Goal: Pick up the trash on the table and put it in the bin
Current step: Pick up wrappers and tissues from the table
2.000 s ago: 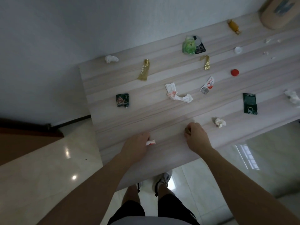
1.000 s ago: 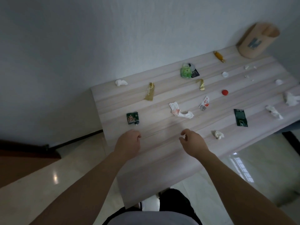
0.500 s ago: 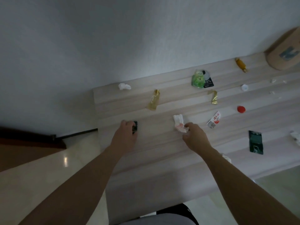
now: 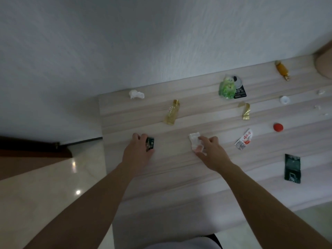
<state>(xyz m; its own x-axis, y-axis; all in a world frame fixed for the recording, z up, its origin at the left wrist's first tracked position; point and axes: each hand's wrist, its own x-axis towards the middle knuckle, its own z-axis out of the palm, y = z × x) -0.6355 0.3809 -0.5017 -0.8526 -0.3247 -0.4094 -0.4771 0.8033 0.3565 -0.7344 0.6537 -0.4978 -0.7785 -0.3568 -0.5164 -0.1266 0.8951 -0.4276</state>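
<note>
Half a second ago both hands only touched; now the left hand (image 4: 137, 151) curls onto the small dark green square packet (image 4: 150, 143) at 9 o'clock, the right hand (image 4: 211, 151) pinches the crumpled white-and-red paper wrapper (image 4: 195, 142). 2 pickups starting; the tan cardboard bin (image 4: 325, 65) waits at 2 o'clock.

Small dark green wrapper (image 4: 150, 143) under left hand's (image 4: 137, 152) fingertips; crumpled white wrapper w/ red print (image 4: 195, 143) pinched at right hand (image 4: 212, 151).
</note>
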